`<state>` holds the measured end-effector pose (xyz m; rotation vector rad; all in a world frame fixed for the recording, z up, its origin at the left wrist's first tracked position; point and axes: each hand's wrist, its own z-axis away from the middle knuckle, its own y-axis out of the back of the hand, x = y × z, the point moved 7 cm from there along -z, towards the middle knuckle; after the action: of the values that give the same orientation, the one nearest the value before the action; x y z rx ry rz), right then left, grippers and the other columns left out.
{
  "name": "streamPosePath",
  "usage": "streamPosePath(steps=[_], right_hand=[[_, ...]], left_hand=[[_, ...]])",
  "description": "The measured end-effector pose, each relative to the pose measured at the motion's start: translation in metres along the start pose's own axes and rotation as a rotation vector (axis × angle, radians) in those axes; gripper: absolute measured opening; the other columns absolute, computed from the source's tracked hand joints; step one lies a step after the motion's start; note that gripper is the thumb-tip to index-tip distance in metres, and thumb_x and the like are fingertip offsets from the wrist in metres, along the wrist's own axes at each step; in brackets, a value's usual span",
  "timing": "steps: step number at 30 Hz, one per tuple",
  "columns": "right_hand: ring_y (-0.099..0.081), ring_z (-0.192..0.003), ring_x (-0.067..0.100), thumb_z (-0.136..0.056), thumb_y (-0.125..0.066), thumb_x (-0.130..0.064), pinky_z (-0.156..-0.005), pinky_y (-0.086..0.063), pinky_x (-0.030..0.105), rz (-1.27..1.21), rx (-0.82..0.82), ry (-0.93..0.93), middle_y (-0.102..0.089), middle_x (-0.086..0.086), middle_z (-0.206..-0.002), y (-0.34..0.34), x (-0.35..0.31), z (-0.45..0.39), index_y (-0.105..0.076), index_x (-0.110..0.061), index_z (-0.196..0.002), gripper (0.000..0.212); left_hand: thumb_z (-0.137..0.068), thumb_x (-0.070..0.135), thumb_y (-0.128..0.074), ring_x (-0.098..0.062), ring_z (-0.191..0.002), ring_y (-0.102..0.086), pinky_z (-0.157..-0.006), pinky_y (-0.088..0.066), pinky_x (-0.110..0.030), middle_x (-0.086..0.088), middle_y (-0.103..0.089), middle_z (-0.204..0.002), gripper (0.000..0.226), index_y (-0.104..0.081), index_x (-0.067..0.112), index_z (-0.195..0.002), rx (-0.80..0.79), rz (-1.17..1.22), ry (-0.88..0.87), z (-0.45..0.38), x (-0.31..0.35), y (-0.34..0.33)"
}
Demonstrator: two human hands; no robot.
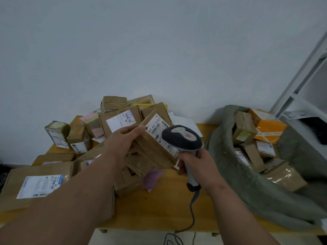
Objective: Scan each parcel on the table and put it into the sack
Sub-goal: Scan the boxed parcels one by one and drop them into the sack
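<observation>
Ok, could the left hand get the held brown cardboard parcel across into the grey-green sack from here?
Probably yes. The left hand grips the brown cardboard parcel, and the grey-green sack gapes open to the right. Only the right hand, holding the grey barcode scanner, sits between them.

The scanner (182, 137) head covers the lower part of the held parcel's (155, 147) label (159, 129), and the small print there is too fine to read. The left hand (123, 140) hides the parcel's 9 o'clock edge. Both forearms run off the bottom edge. The sack (247, 174) is cut off at 3 o'clock, its depth unseen. The cable (192, 218) leaves the frame at 6 o'clock, below the bench (159, 209).
</observation>
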<state>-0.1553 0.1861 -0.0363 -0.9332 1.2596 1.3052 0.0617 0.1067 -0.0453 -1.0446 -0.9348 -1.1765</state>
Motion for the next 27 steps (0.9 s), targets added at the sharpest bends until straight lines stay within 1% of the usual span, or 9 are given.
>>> streamPosePath(steps=[3, 6, 9, 11, 14, 17, 19, 22, 27], right_hand=[[-0.063, -0.059, 0.019, -0.091, -0.063, -0.012, -0.056, -0.052, 0.021, 0.018, -0.039, 0.032, -0.065, 0.008, -0.068, 0.017, -0.002, 0.003, -0.062, -0.007, -0.085, 0.008], [-0.062, -0.056, 0.019, -0.090, -0.062, -0.008, -0.056, -0.052, 0.023, 0.029, -0.074, 0.064, -0.064, 0.007, -0.064, 0.032, -0.002, 0.002, -0.061, -0.008, -0.079, 0.011], [-0.061, -0.055, 0.019, -0.087, -0.066, -0.013, -0.056, -0.051, 0.023, 0.034, -0.119, 0.089, -0.062, 0.005, -0.060, 0.045, -0.002, 0.002, -0.060, -0.009, -0.078, 0.011], [-0.060, -0.054, 0.018, -0.076, -0.065, -0.021, -0.055, -0.050, 0.024, 0.027, -0.129, 0.088, -0.061, 0.004, -0.059, 0.053, -0.001, 0.003, -0.060, -0.010, -0.077, 0.012], [-0.058, -0.051, 0.014, -0.071, -0.063, -0.023, -0.052, -0.048, 0.021, 0.007, -0.137, 0.082, -0.060, 0.002, -0.058, 0.063, 0.002, 0.004, -0.060, -0.010, -0.077, 0.015], [-0.057, -0.051, 0.012, -0.080, -0.067, -0.018, -0.052, -0.047, 0.019, 0.013, -0.142, 0.084, -0.060, 0.002, -0.060, 0.074, 0.004, 0.006, -0.060, -0.009, -0.080, 0.011], [-0.057, -0.052, 0.012, -0.087, -0.066, -0.010, -0.052, -0.047, 0.018, 0.005, -0.138, 0.080, -0.060, 0.005, -0.063, 0.081, 0.006, 0.008, -0.061, -0.006, -0.085, 0.007], [-0.056, -0.053, 0.014, -0.084, -0.066, -0.014, -0.052, -0.047, 0.019, 0.011, -0.140, 0.085, -0.060, 0.009, -0.064, 0.089, 0.008, 0.009, -0.061, -0.005, -0.083, 0.011], [-0.055, -0.052, 0.012, -0.088, -0.065, -0.008, -0.051, -0.047, 0.018, 0.011, -0.120, 0.075, -0.059, 0.008, -0.065, 0.097, 0.012, 0.012, -0.061, -0.008, -0.085, 0.005]], left_hand=[[-0.053, 0.049, -0.083, -0.024, -0.104, -0.065, -0.089, -0.056, -0.044, -0.001, -0.072, -0.105, 0.040, -0.078, 0.031, -0.088, 0.006, -0.020, -0.019, 0.004, 0.003, -0.018], [-0.049, 0.056, -0.082, -0.023, -0.107, -0.062, -0.096, -0.052, -0.047, 0.002, -0.073, -0.103, 0.042, -0.078, 0.036, -0.086, 0.020, -0.080, -0.044, 0.007, 0.005, -0.032], [-0.067, 0.049, -0.080, -0.021, -0.106, -0.060, -0.099, -0.048, -0.046, 0.005, -0.071, -0.100, 0.024, -0.079, 0.035, -0.085, 0.034, -0.118, -0.053, 0.011, 0.006, -0.045], [-0.078, 0.039, -0.077, -0.016, -0.096, -0.059, -0.095, -0.048, -0.041, 0.006, -0.069, -0.093, 0.015, -0.078, 0.028, -0.087, 0.046, -0.113, -0.054, 0.014, 0.006, -0.054], [-0.084, 0.034, -0.072, -0.010, -0.087, -0.055, -0.091, -0.045, -0.038, 0.007, -0.065, -0.090, 0.009, -0.072, 0.028, -0.091, 0.041, -0.128, -0.057, 0.019, 0.003, -0.067], [-0.086, 0.034, -0.070, -0.011, -0.087, -0.054, -0.089, -0.044, -0.036, 0.007, -0.063, -0.090, 0.011, -0.072, 0.027, -0.094, 0.030, -0.143, -0.072, 0.024, 0.002, -0.077], [-0.087, 0.033, -0.069, -0.011, -0.086, -0.057, -0.081, -0.045, -0.029, 0.005, -0.065, -0.091, 0.019, -0.073, 0.022, -0.102, 0.029, -0.152, -0.076, 0.027, 0.002, -0.084], [-0.087, 0.033, -0.069, -0.013, -0.086, -0.060, -0.067, -0.043, -0.024, 0.001, -0.070, -0.091, 0.020, -0.074, 0.021, -0.102, 0.019, -0.163, -0.090, 0.032, 0.003, -0.094], [-0.085, 0.035, -0.070, -0.017, -0.090, -0.061, -0.078, -0.043, -0.030, 0.001, -0.072, -0.087, 0.007, -0.074, 0.029, -0.086, 0.027, -0.186, -0.102, 0.031, -0.002, -0.101]])
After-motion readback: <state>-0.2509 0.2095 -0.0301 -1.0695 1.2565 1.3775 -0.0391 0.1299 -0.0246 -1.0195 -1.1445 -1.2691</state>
